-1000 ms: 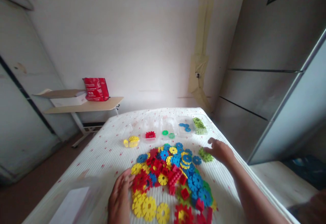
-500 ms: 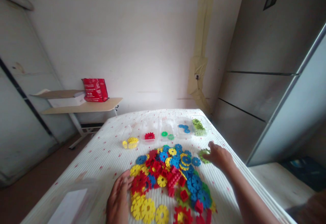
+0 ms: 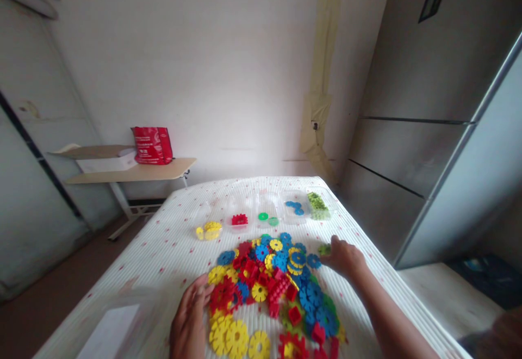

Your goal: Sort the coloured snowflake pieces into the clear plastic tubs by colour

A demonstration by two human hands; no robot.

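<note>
A heap of plastic snap-together pieces (image 3: 281, 261) in blue, yellow, red and green covers the middle of the table. My left hand (image 3: 190, 315) rests at its left edge, fingers loosely bent and apart, fingertips by the red gear-shaped pieces (image 3: 223, 292); nothing is held in it. At the heap's right side, my right hand (image 3: 346, 257) has thumb and fingers closed around a green gear-shaped piece (image 3: 324, 249). Part of that piece is hidden behind the fingers. Yellow notched discs (image 3: 236, 339) lie at the near left of the heap.
Behind the heap, clear tubs stand in a row, holding yellow discs (image 3: 212, 229), red pieces (image 3: 240, 220), green discs (image 3: 263, 216), blue discs (image 3: 295, 206) and light green pieces (image 3: 317, 204). A clear lidded box (image 3: 110, 329) lies front left. A fridge (image 3: 408, 130) stands right.
My right hand has moved slightly left and down over the green gear-shaped piece, now covering more of it. My left hand has stayed beside the heap.
</note>
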